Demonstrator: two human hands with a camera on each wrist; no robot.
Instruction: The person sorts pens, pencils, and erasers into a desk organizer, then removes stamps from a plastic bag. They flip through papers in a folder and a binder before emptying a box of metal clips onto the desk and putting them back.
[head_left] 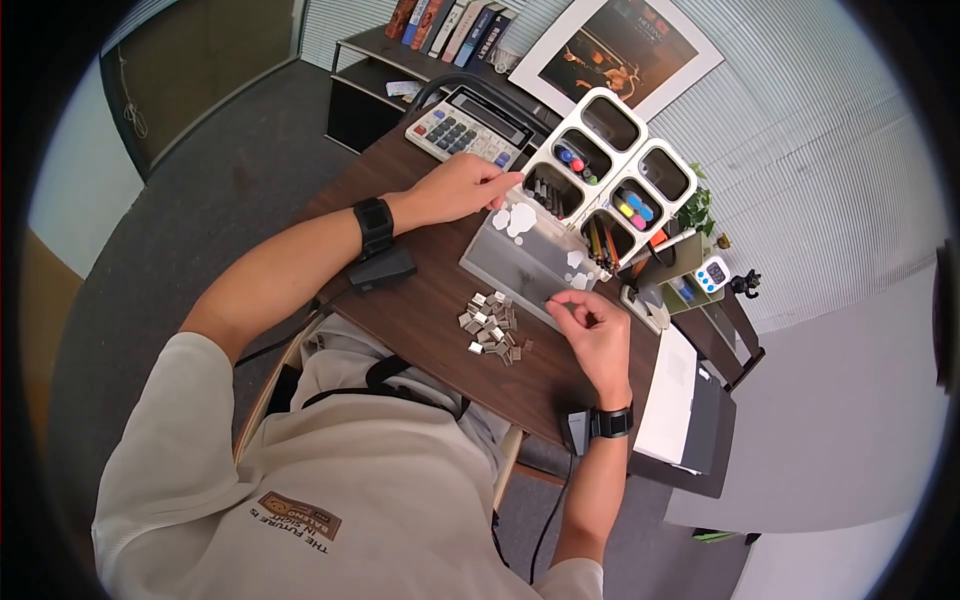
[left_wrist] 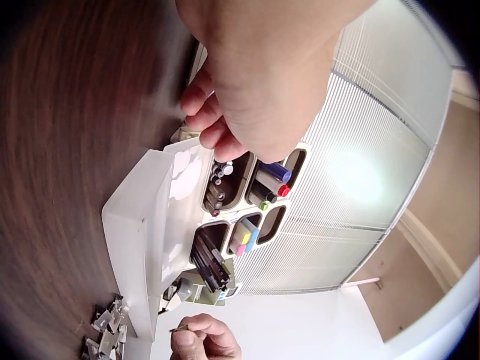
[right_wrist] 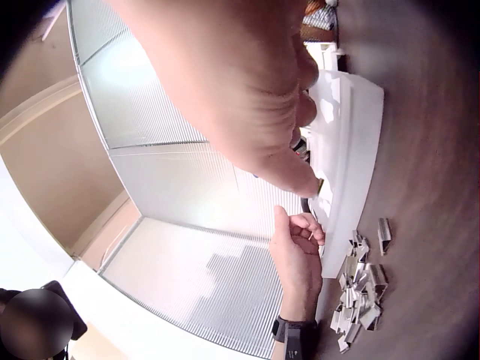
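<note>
My right hand point(head_left: 597, 338) pinches a small metal clip point(left_wrist: 178, 328) between thumb and forefinger, over the near right edge of the translucent drawer point(head_left: 515, 262). That drawer, with white patches on it, is at the front of a white desk organizer point(head_left: 592, 140) holding pens, markers and highlighters. Beside the organizer's left side, my left hand point(head_left: 460, 187) has its fingers loosely bent and its thumb extended, as the right wrist view shows; its fingertips are right at the organizer's edge. Several silver metal clips point(head_left: 490, 325) lie heaped on the brown table in front of the drawer.
A calculator point(head_left: 468, 128) lies behind my left hand. Right of the organizer are a green holder with a white timer point(head_left: 713, 273) and a stapler-like white thing point(head_left: 645, 308). White paper point(head_left: 668, 400) lies at the table's right. A framed picture point(head_left: 620, 55) leans at the back.
</note>
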